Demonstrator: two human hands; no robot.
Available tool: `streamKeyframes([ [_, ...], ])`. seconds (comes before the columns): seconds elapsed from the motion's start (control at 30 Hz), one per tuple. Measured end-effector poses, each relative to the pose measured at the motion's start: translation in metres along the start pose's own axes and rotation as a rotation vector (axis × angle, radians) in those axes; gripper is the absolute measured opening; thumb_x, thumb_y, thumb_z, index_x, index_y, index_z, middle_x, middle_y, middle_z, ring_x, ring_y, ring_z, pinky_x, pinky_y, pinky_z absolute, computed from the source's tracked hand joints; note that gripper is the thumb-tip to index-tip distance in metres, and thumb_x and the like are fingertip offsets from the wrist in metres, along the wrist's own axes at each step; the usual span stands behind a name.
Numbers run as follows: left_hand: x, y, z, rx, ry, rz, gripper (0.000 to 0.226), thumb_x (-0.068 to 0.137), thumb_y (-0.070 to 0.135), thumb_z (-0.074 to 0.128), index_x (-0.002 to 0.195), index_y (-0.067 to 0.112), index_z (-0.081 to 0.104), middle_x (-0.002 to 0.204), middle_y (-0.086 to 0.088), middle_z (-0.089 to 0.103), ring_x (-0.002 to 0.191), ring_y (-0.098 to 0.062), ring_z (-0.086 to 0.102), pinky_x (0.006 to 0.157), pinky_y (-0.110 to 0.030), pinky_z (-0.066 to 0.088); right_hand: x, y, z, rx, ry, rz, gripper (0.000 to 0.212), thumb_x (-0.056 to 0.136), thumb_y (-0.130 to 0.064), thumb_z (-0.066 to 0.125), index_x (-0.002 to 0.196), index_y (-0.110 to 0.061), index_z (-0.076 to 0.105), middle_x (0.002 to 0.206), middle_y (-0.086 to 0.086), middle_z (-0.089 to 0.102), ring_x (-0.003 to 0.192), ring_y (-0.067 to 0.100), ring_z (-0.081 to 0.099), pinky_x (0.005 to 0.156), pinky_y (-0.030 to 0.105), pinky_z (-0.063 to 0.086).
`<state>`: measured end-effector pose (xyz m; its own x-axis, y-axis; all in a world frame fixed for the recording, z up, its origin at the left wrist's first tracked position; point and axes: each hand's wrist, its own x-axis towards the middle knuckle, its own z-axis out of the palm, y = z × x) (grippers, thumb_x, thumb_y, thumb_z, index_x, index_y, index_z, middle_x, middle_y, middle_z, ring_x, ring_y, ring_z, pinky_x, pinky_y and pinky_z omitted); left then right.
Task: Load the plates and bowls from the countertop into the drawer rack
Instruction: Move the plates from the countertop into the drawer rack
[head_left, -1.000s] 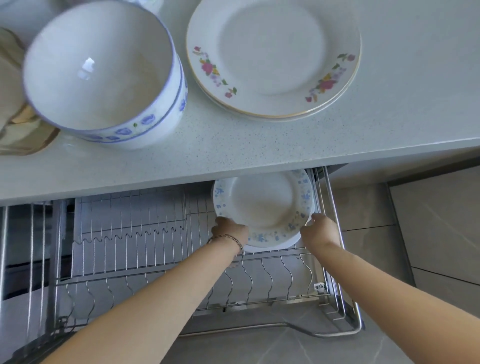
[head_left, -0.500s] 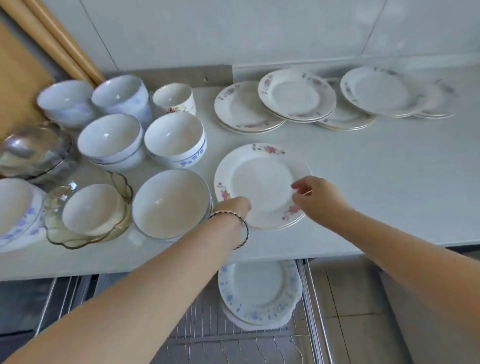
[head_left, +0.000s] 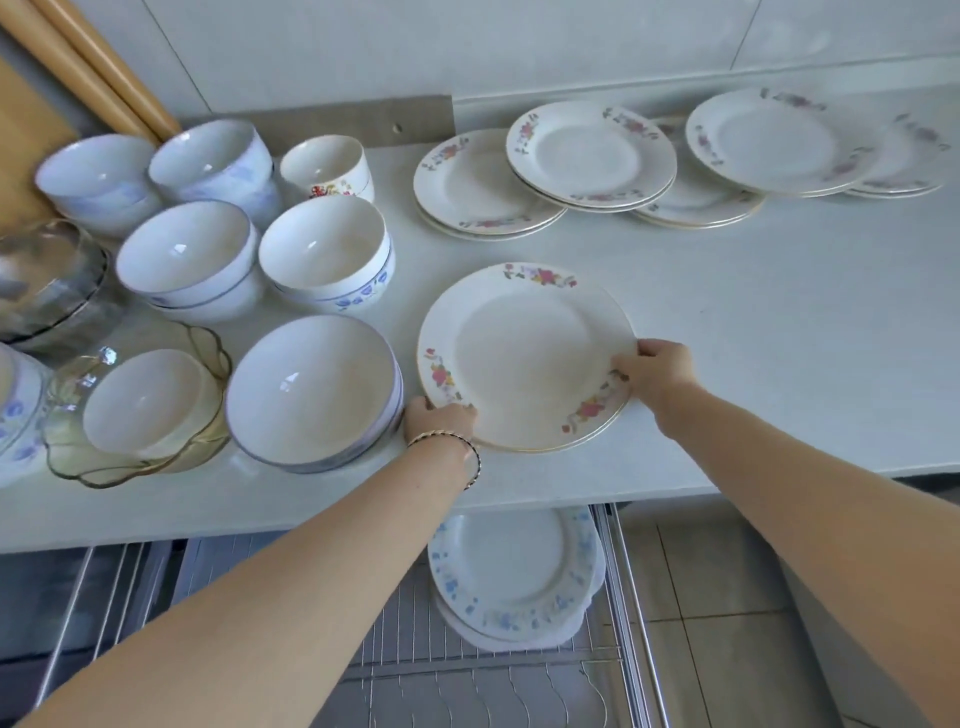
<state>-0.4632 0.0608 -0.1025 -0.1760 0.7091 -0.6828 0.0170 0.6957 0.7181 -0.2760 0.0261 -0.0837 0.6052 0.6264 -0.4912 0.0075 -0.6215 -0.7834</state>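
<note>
Two hands hold one flowered plate (head_left: 524, 358) by its rim, at the front edge of the countertop (head_left: 779, 338). The left hand (head_left: 439, 421) curls round the near left edge of the plate, with a thin bracelet (head_left: 452, 441) on its wrist. The right hand (head_left: 657, 371) pinches the right edge, its thumb lying on top beside the red flower pattern. The plate spans the gap between the two hands. Whether it rests on the counter or is just off it cannot be told.

Just left of the left hand stands a big white bowl (head_left: 311, 384), its rim close to the knuckles. Farther left of that hand a small white bowl (head_left: 143, 402) sits inside a scalloped glass dish (head_left: 67, 457). Ahead of the left hand, toward the wall, are more bowls, some stacked in pairs, among them one with blue flowers (head_left: 324, 254) on its side.

Ahead of the right hand and well apart from it, several piles of flowered plates (head_left: 589, 150) overlap one another along the wall.

Below both forearms, under the counter edge, the drawer rack (head_left: 467, 675) stands pulled out. A few blue-flowered plates (head_left: 511, 571) lie in it, almost straight beneath the held plate and between the two arms.
</note>
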Motion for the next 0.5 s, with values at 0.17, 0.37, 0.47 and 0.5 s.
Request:
streamKeyframes([
  [0.17, -0.037, -0.010, -0.023, -0.023, -0.155, 0.010, 0.041, 0.074, -0.021, 0.055, 0.111, -0.003, 0.054, 0.114, -0.021, 0.062, 0.098, -0.035, 0.062, 0.084, -0.053, 0.054, -0.045, 0.032, -0.036, 0.002, 0.044, -0.077, 0.026, 0.082, 0.002, 0.052, 0.101, 0.018, 0.056, 0.079, 0.025, 0.055, 0.076, 0.020, 0.044, 0.072, 0.032, 0.048],
  [0.37, -0.102, -0.027, -0.074, 0.183, -0.387, -0.014, 0.036, 0.075, -0.018, 0.063, 0.087, 0.014, 0.049, 0.096, -0.011, 0.064, 0.079, -0.021, 0.065, 0.056, -0.027, 0.059, -0.126, 0.067, -0.078, -0.083, -0.065, -0.120, 0.013, 0.089, -0.004, 0.053, 0.097, -0.008, 0.062, 0.089, 0.013, 0.065, 0.089, 0.025, 0.061, 0.085, 0.043, 0.051],
  [0.47, -0.122, -0.057, -0.105, 0.309, -0.405, -0.022, 0.040, 0.072, -0.018, 0.066, 0.089, 0.016, 0.051, 0.097, -0.010, 0.066, 0.084, -0.021, 0.066, 0.059, -0.028, 0.061, -0.165, 0.101, -0.082, -0.115, -0.150, -0.071, 0.021, 0.087, -0.001, 0.057, 0.100, -0.017, 0.057, 0.099, 0.008, 0.068, 0.096, 0.027, 0.064, 0.085, 0.040, 0.054],
  [0.5, -0.125, -0.067, -0.115, 0.343, -0.406, -0.037, 0.042, 0.072, -0.018, 0.066, 0.091, 0.016, 0.052, 0.098, -0.010, 0.066, 0.087, -0.022, 0.067, 0.059, -0.029, 0.061, -0.176, 0.113, -0.082, -0.106, -0.179, -0.043, 0.025, 0.087, 0.001, 0.058, 0.106, -0.014, 0.054, 0.101, 0.009, 0.067, 0.094, 0.026, 0.064, 0.079, 0.032, 0.057],
])
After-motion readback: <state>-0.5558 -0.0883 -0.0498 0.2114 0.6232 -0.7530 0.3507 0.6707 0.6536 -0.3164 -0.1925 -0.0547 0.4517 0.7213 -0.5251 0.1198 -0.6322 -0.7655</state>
